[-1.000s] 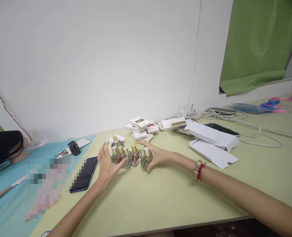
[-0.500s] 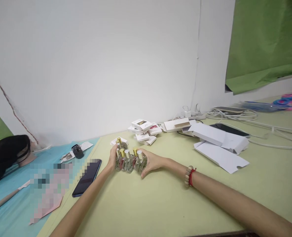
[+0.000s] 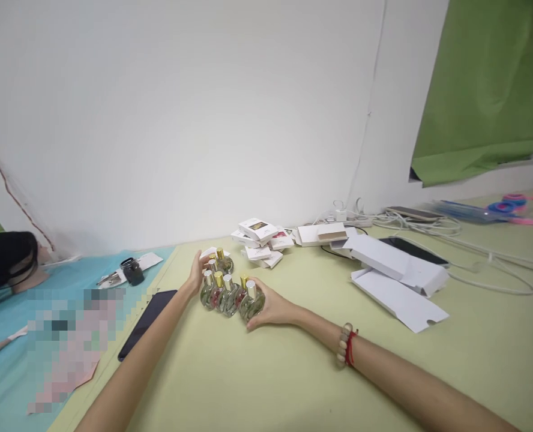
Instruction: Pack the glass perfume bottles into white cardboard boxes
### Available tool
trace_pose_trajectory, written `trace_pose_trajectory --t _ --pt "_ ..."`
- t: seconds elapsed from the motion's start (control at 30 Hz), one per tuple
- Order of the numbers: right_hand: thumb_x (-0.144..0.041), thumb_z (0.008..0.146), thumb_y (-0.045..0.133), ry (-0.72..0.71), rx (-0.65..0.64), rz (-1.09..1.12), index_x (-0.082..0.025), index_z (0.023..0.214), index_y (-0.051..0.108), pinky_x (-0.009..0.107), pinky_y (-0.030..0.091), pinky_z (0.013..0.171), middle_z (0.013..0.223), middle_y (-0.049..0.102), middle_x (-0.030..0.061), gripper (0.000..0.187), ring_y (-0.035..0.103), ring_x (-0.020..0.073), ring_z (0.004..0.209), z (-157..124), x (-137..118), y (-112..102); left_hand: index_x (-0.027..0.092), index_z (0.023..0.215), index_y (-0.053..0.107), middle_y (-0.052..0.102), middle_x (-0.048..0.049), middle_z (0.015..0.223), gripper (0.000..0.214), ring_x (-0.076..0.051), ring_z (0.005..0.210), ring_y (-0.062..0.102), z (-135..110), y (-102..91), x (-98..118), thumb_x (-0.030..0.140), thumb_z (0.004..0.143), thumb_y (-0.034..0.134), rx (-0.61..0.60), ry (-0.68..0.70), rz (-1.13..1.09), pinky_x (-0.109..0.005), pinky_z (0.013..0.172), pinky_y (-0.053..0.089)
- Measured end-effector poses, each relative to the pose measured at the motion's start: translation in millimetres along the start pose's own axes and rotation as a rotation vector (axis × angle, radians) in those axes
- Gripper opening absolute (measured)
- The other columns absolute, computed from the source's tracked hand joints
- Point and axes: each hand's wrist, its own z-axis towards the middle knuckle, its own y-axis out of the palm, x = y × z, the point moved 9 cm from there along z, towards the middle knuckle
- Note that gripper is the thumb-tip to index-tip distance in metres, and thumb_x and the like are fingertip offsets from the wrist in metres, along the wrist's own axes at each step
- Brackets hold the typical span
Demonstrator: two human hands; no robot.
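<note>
A tight cluster of small glass perfume bottles (image 3: pixel 228 300) with gold and silver caps stands upright on the yellow-green tabletop. Some hold green liquid and some reddish. My right hand (image 3: pixel 271 303) curves round the silver-capped bottle (image 3: pixel 251 305) at the cluster's front right, thumb in front and fingers behind. At the rear left, my left hand (image 3: pixel 197 273) rests against the back bottles (image 3: pixel 224 263), its fingers apart and partly hidden behind them. A white card or box (image 3: pixel 207 252) shows partly behind these bottles.
Small white boxes (image 3: pixel 257 231) lie piled near the wall. Opened white cartons (image 3: pixel 397 294), a dark tablet (image 3: pixel 413 250) and white cables (image 3: pixel 500 264) are on the right. A phone (image 3: pixel 147 324) lies left of my forearm. Beyond it are a black jar (image 3: pixel 132 272) and another person's dark-haired head (image 3: pixel 5 261).
My left hand has shifted back from the front-left bottles to the rear ones, its fingers loosening. My right hand stays round the front-right bottle. The camera view has turned slightly.
</note>
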Motion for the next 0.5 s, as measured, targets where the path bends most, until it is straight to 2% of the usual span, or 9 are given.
trace_pose_trajectory --t 0.13,0.23,0.3,0.5 --pt "-0.032 0.040 0.084 0.014 0.029 0.014 -0.022 0.131 0.027 0.040 0.034 0.101 0.130 0.044 0.0102 0.108 0.045 0.0239 0.117 -1.9 -1.7 3.6 0.014 0.105 0.057 0.064 -0.0071 0.094 0.053 -0.020 0.087 0.057 11.1 9.0 -5.0 0.056 0.077 0.043 -0.049 0.017 -0.094 -0.028 0.078 0.043" --pt "-0.034 0.037 0.085 0.033 0.044 -0.015 -0.023 0.130 0.030 0.041 0.036 0.100 0.124 0.050 0.0091 0.108 0.048 0.0248 0.114 2.1 2.0 5.6 0.014 0.104 0.058 0.064 -0.0076 0.094 0.051 -0.021 0.086 0.058 16.7 8.2 -14.1 0.056 0.077 0.044 -0.059 -0.013 -0.117 -0.030 0.078 0.044" --pt "-0.035 0.036 0.085 0.037 0.058 -0.029 -0.023 0.130 0.031 0.042 0.037 0.098 0.120 0.053 0.0086 0.109 0.050 0.0254 0.111 8.8 6.4 8.0 0.013 0.102 0.058 0.064 -0.0094 0.092 0.053 -0.023 0.083 0.058 21.4 0.4 -21.0 0.056 0.077 0.041 -0.048 -0.053 -0.104 -0.033 0.076 0.044" --pt "-0.041 0.039 0.082 0.046 0.135 -0.128 -0.025 0.134 0.027 0.043 0.037 0.097 0.125 0.050 0.0095 0.111 0.048 0.0268 0.114 47.0 19.7 15.1 0.013 0.100 0.059 0.063 -0.0103 0.094 0.054 -0.025 0.085 0.057 22.4 -43.7 -29.1 0.056 0.077 0.038 0.028 -0.118 -0.024 -0.035 0.075 0.042"
